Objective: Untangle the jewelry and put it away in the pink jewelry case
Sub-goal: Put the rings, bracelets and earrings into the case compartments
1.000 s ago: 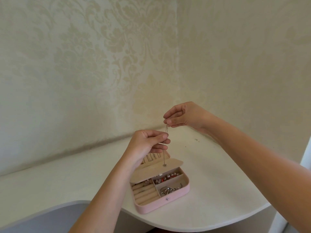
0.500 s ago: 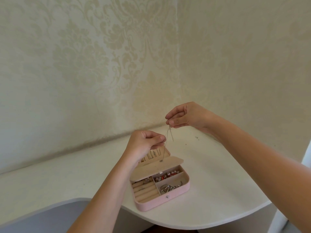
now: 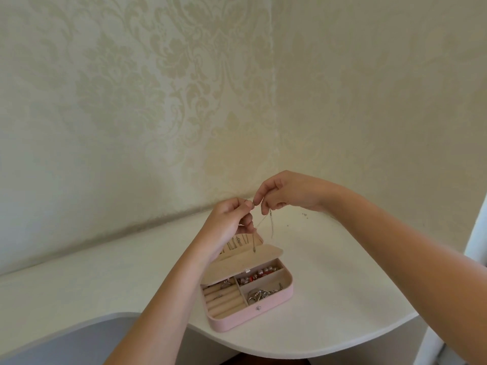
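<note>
A thin silver chain [image 3: 271, 224] hangs in the air above the open pink jewelry case [image 3: 261, 309]. My left hand [image 3: 228, 222] pinches one part of the chain between thumb and forefinger. My right hand [image 3: 287, 192] pinches another part just to the right, fingertips almost touching the left hand's. Loose strands dangle down toward the case's raised beige inner flap [image 3: 245, 262]. The case holds red and pearl beads [image 3: 257, 275], a silver chain pile [image 3: 259, 295] and ring rolls [image 3: 224, 301].
The case sits near the curved front edge of a white corner table [image 3: 342, 299]. Patterned wallpaper walls meet behind it. A few tiny specks [image 3: 304, 215] lie on the table at the back right. A grey surface [image 3: 66, 338] lies lower left.
My left hand has risen and moved right to meet my right hand. The chain, earlier hanging straight from my right hand, is now pinched by both hands and splits into loose strands.
</note>
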